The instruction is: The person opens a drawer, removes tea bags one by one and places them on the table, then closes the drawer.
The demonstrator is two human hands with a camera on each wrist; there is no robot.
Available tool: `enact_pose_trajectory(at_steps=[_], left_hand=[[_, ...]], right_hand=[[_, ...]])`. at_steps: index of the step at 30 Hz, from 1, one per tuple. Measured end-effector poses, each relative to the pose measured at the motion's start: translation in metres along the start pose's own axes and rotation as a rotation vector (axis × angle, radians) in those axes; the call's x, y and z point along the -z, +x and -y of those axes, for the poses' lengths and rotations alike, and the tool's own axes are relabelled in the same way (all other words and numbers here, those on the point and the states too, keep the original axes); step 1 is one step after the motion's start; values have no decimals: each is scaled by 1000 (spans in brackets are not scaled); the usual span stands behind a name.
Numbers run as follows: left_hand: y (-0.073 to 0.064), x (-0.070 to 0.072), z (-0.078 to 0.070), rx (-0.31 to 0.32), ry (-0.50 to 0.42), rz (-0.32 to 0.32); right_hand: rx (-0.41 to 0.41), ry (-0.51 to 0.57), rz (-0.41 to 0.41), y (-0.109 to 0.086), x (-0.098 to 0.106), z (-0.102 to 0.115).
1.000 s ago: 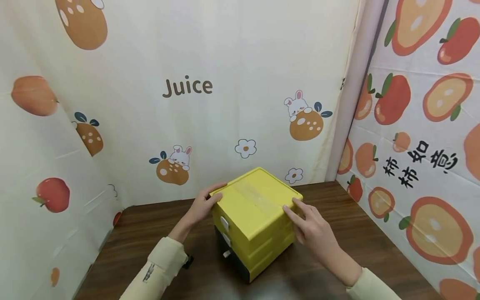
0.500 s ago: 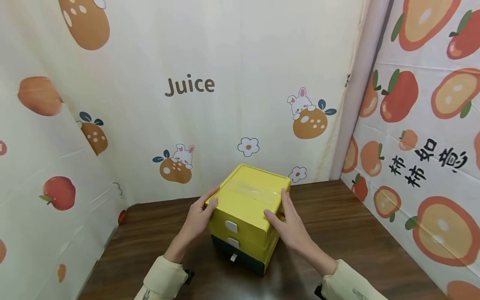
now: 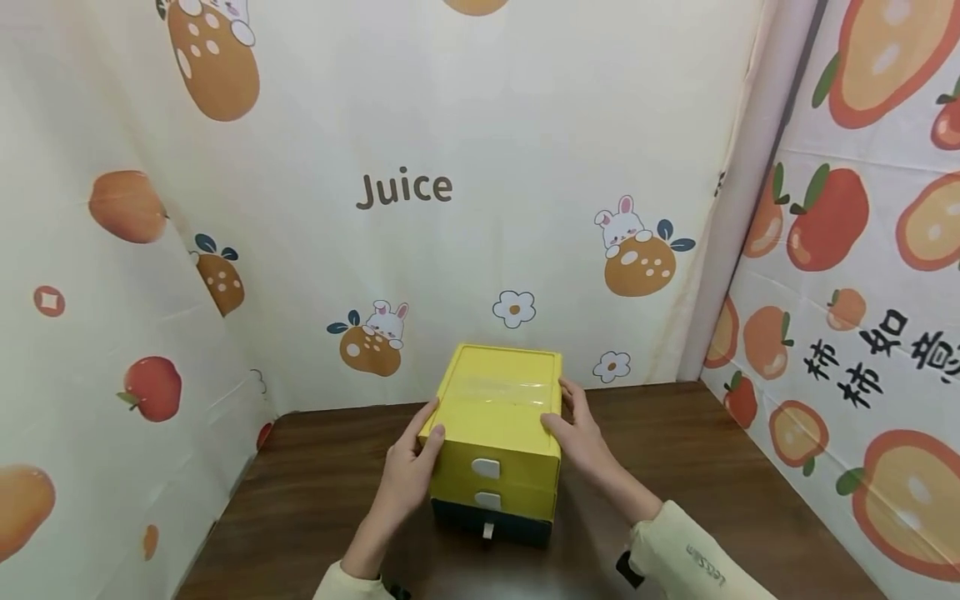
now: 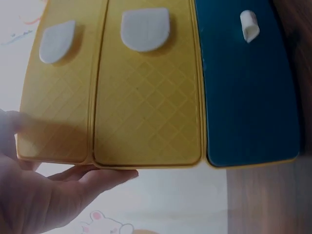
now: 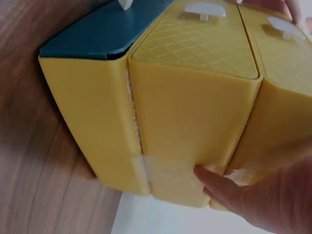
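A small yellow desktop drawer box (image 3: 495,425) stands upright on the table, its front towards me. Its two upper drawer fronts are yellow with white tab handles (image 4: 145,29). The bottom front (image 4: 251,87) is dark teal with a small white pull (image 4: 249,27). Clear tape (image 3: 502,392) crosses the top, and more tape shows on the right side in the right wrist view. My left hand (image 3: 405,471) holds the upper left edge, thumb near the front corner. My right hand (image 3: 588,442) holds the upper right edge, thumb on top and fingers along the side.
Dark brown wood-grain table (image 3: 645,467) surrounds the box. Behind it hangs a pale curtain (image 3: 480,250) with bunny and fruit prints. Fruit-printed sheets, including the right sheet (image 3: 825,400), close off both sides.
The drawer box has turned from a corner-on angle until its front faces me. Both hands have moved with it, the right one shifting left and along its edge. The head view has shifted slightly.
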State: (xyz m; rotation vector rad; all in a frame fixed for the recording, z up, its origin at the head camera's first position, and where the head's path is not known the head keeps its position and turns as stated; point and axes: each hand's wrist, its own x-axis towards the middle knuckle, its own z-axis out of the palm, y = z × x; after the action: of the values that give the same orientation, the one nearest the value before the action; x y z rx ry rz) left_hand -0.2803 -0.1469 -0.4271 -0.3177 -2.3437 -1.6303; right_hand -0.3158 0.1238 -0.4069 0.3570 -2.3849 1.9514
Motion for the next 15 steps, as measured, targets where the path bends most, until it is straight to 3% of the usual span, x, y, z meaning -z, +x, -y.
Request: enact_pose_trajectory(at_steps=[7,11,15], left_hand=[[0,-6,5,49,-31,2],[4,-5,6,86,-68,19],[11,-1,8,85,-114,60]], right_hand=[[-4,33,42,22,6,-12],[-17,47,71,31,7,-15],[-14,56,77,40,6,-16]])
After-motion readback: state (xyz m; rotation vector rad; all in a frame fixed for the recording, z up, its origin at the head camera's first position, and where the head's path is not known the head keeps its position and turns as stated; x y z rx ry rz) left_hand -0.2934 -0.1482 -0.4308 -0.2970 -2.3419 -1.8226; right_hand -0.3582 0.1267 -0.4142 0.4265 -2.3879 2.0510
